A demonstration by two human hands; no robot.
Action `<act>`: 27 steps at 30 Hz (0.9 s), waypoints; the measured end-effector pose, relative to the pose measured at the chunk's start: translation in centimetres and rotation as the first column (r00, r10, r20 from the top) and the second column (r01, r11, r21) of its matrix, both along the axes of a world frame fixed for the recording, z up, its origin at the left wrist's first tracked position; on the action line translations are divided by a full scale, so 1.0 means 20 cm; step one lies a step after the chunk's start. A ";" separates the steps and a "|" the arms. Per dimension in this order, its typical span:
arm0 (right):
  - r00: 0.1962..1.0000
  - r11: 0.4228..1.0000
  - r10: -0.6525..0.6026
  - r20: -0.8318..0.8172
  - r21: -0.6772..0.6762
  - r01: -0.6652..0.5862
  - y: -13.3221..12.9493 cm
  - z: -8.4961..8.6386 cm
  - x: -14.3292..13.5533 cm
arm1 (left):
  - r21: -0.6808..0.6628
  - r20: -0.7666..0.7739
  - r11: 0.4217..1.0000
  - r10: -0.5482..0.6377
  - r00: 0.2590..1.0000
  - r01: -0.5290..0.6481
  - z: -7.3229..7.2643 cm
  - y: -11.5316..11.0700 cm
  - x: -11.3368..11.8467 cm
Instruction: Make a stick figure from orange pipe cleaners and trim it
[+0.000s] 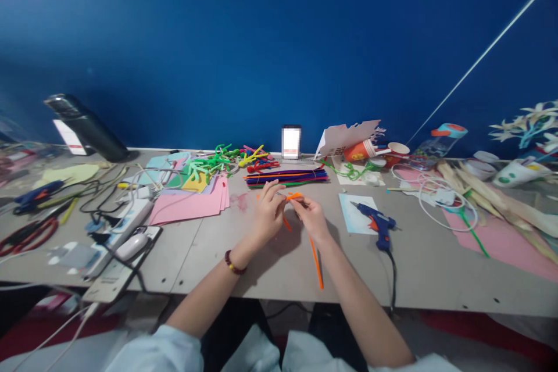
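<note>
A: Where is the orange craft stem (pixel 316 264) held?
B: Over the table (pixel 196 256); it is pinched by the left hand (pixel 270 209) and the right hand (pixel 311 215), both closed on it.
A: How much is done?
B: Some bending seems to be done at the grip; 1 long straight end seems to be left, at the near side. Whether 2 pieces are joined cannot be told.
</note>
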State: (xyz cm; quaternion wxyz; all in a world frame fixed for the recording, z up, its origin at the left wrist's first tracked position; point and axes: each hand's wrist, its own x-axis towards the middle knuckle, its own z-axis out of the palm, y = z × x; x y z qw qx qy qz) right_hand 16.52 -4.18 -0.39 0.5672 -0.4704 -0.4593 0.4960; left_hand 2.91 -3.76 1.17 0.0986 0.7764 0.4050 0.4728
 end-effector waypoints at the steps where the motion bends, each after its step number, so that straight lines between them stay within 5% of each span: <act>1: 1.000 1.000 0.001 0.010 0.010 -0.001 0.00 0.00 0.00 | -0.052 0.056 0.997 -0.050 0.997 0.053 0.00 0.00 0.00; 5: 1.000 0.998 -0.024 0.021 0.050 0.023 0.00 0.02 0.01 | -0.363 0.360 0.889 -0.143 0.922 0.280 0.01 0.02 0.00; 8: 1.000 0.996 0.021 -0.012 0.092 -0.020 0.00 0.03 0.01 | -0.579 0.596 0.633 -0.102 0.797 0.514 0.03 0.02 -0.01; 11: 0.990 0.989 0.116 -0.076 0.096 -0.108 0.00 0.05 0.01 | -0.601 0.736 0.416 -0.045 0.676 0.682 0.05 0.02 -0.02; 16: 0.964 0.976 0.220 -0.147 0.036 -0.217 -0.02 0.07 0.01 | -0.523 0.836 0.269 -0.023 0.548 0.809 0.06 0.02 -0.01; 21: 0.972 0.987 0.159 -0.173 0.034 -0.155 -0.02 0.06 0.01 | -0.572 0.801 0.262 -0.023 0.598 0.777 0.02 0.03 -0.02; 27: 0.990 0.998 -0.069 -0.124 -0.020 0.067 0.00 0.03 0.02 | -0.586 0.675 0.538 -0.088 0.732 0.606 0.06 0.00 -0.02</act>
